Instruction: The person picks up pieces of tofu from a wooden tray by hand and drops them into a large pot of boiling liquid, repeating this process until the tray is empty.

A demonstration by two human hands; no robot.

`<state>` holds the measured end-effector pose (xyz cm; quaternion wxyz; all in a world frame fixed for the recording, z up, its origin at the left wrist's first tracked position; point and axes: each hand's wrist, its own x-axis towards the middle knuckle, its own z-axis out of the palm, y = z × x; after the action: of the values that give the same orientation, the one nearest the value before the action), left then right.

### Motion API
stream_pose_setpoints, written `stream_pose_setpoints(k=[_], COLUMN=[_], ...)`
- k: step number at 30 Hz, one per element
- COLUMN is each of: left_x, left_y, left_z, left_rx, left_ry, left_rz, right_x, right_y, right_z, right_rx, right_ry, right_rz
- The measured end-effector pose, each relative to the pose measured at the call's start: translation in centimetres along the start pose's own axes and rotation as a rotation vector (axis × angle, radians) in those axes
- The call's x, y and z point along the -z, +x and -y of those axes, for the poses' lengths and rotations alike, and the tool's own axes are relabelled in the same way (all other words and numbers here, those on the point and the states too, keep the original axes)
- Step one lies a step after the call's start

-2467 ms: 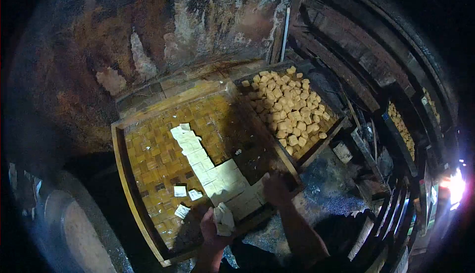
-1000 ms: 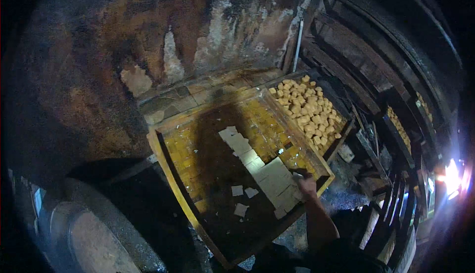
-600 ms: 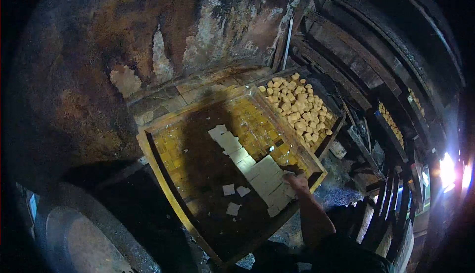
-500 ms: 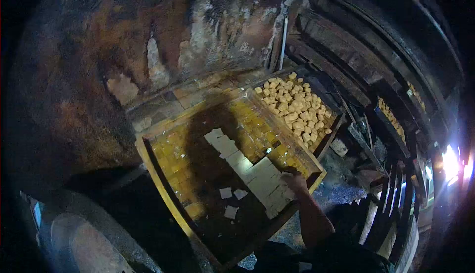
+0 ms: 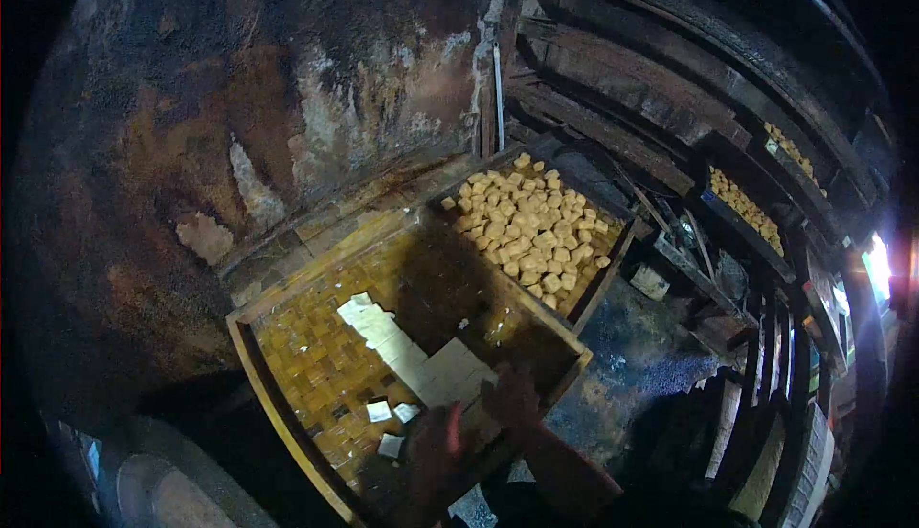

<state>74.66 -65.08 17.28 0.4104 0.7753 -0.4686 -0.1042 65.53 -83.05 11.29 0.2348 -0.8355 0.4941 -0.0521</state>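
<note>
Several white square pieces, like tofu [image 5: 388, 338], lie edge to edge in an L-shaped patch on a woven bamboo tray [image 5: 297, 356] with a wooden rim. My right hand [image 5: 515, 399] is at the patch's right end, in shadow, fingers reaching out over the pieces. At the near side of the patch, my left hand [image 5: 436, 447] is dark and blurred, its thumb raised apart from the palm. Nothing shows in either hand, though shadow hides most fingers. Left of my left hand lie three loose white pieces [image 5: 379, 411].
Beyond the rim, a second tray [image 5: 616, 269] holds a heap of golden-brown cubes [image 5: 536, 226]. More cubes fill trays [image 5: 742, 210] at the far right. A stained wall [image 5: 239, 97] rises behind. Wooden slats [image 5: 766, 356] stand at the right.
My left hand has come into view over the tray's near part. My right hand has shifted from the rim side inward over the white pieces. The view has turned slightly right.
</note>
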Motion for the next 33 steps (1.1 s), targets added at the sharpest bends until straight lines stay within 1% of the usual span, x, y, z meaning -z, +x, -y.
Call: stream_pose_setpoints(k=[1,3,4,6,10,12,13,15,16,18,19,21,22,23,24,25,26,27,28,29,30,31,32,33], left_x=[-1.5,-4.6,-5.7,-6.9,-8.2,-9.7,-10.2,-11.6,-12.8,-15.5,-16.5,-17.5,-14.2,-12.9,-12.1,-19.6,-14.9,-9.4,-5.9,-6.1,-5.6,-5.1,-3.8,-2.9], left_y=[0.3,1.3,1.8,2.9,1.9,1.5,1.4,0.8,0.4,0.2,0.0,-0.4,0.2,0.3,0.5,-3.5,-3.4,-1.5,-0.5,-1.7,-1.9,-2.9,-3.5,-4.2], left_z=[-0.9,-1.9,-2.3,-2.9,-2.5,-1.8,-1.1,0.2,0.5,1.3,2.4,4.5,3.5,2.4,2.3,13.5,11.5,7.1,4.7,6.3,8.0,9.2,9.5,10.2], left_rx=[-0.002,-0.03,-0.032,-0.027,0.069,0.295,0.322,0.118,0.138,0.261,0.267,0.323,0.562,0.524,0.485,0.391,0.218,0.109,-0.015,0.345,0.368,0.29,0.203,0.29], left_ry=[0.002,0.226,0.223,0.245,0.306,0.001,0.012,-0.211,-0.206,-0.698,-0.694,-1.655,-2.002,-1.74,-1.467,-1.566,-1.529,-1.808,-2.081,-1.914,-1.938,-2.046,-2.15,-2.031], left_rz=[-0.007,0.184,0.182,0.183,0.178,0.184,0.162,-0.049,-0.069,-0.347,-0.372,-0.676,-0.513,-0.693,-0.852,-0.754,-0.68,-0.665,-0.633,-0.833,-0.923,-0.868,-0.804,-0.739], right_x=[-0.8,-2.3,-2.6,-2.4,-4.3,-3.6,-2.8,-0.3,1.1,3.6,2.7,-0.6,-2.5,-4.3,0.8,0.5,0.1,0.5,1.3,1.4,0.5,-0.8,-2.4,-4.8], right_y=[-0.1,0.0,0.1,-0.2,3.4,5.6,6.2,5.8,4.7,3.0,2.6,0.3,-0.8,-1.5,-3.9,-3.7,-3.4,-3.3,-3.7,-3.7,-2.7,-0.9,1.5,5.4], right_z=[-0.9,-3.0,-3.8,-4.2,-7.0,-7.9,-8.4,-8.6,-7.4,-4.6,-3.5,-1.1,-0.4,0.6,5.3,6.2,7.1,8.6,10.2,11.6,12.3,12.3,12.5,13.5], right_rx=[0.007,0.194,0.195,0.36,0.409,-0.064,-0.042,-0.01,0.004,-0.059,-0.049,0.336,0.75,1.082,0.686,0.817,0.947,0.974,1.052,1.129,1.149,1.033,0.871,0.886], right_ry=[0.0,-0.032,-0.035,-0.017,-0.069,0.577,0.575,0.831,0.823,1.571,1.561,1.314,0.685,-0.003,0.613,0.431,0.247,0.25,0.247,0.247,0.253,0.537,0.797,0.706], right_rz=[-0.004,-0.053,-0.055,-0.119,-0.019,0.317,0.347,0.226,0.251,0.407,0.432,0.205,-0.228,-0.64,0.09,0.064,0.033,0.046,0.007,-0.033,-0.017,0.392,0.796,0.718])
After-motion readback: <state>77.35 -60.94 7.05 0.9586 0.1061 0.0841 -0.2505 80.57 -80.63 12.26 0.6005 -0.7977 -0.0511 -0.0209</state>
